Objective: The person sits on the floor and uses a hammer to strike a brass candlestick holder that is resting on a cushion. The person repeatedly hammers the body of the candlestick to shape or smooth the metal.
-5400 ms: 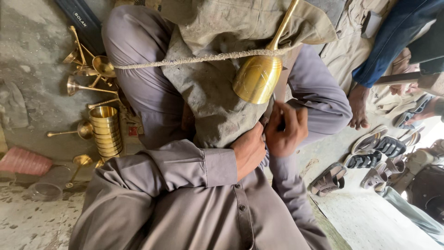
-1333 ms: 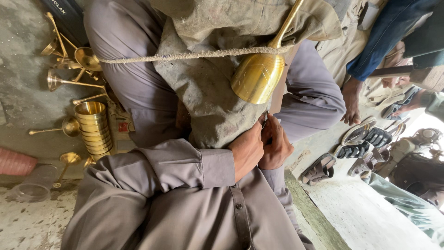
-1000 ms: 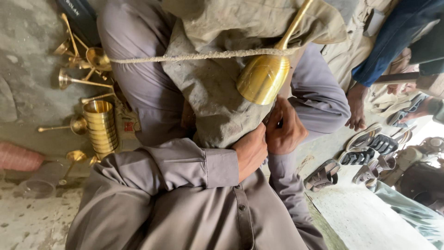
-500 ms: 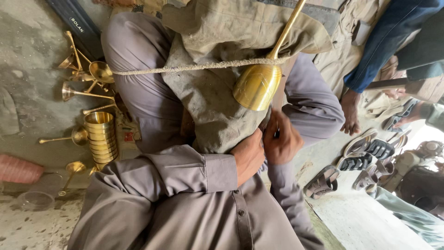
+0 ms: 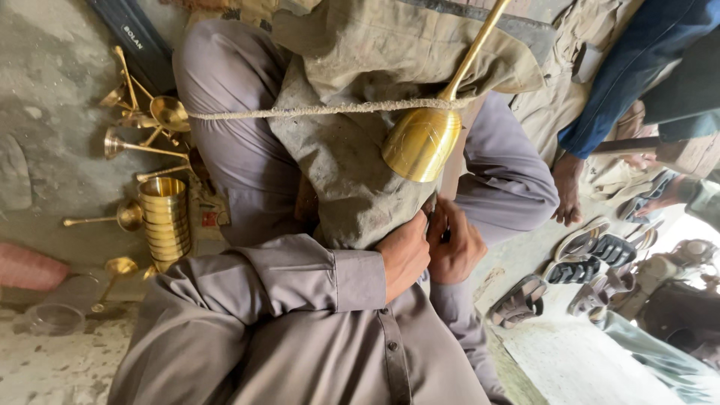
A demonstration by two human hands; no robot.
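- Head view: person sits cross-legged in grey-lilac shirt and trousers, a dirty olive-grey canvas cloth (image 5: 352,172) draped over the lap.
- Left hand (image 5: 403,253) curled closed, knuckles up, pressed against the lower edge of the cloth; what it grips, if anything, is hidden.
- Right hand (image 5: 456,244) just beside it, touching it, fingers bent inward around something small and dark; cannot tell what it is or whether the grip is firm.
- Polished brass bell-shaped cup on a long thin brass stem (image 5: 424,139) lies over the cloth just above both hands, mouth toward the hands, stem running up to the top edge of the picture.
- Rough pale twisted rope (image 5: 300,111) stretched taut across the cloth and the thigh, meeting the cup where the stem begins.
- Near the frame's left side, on grey concrete floor (image 5: 45,172): ribbed cylindrical brass tumbler (image 5: 165,217) standing, several small brass stemmed cups (image 5: 142,124) lying around it.
- Clear glass jar (image 5: 64,307) and a pink object (image 5: 26,266) lower left.
- Right side: another person's hand (image 5: 568,191) from a blue sleeve rests on the ground; worn sandals (image 5: 585,255) scattered near it.
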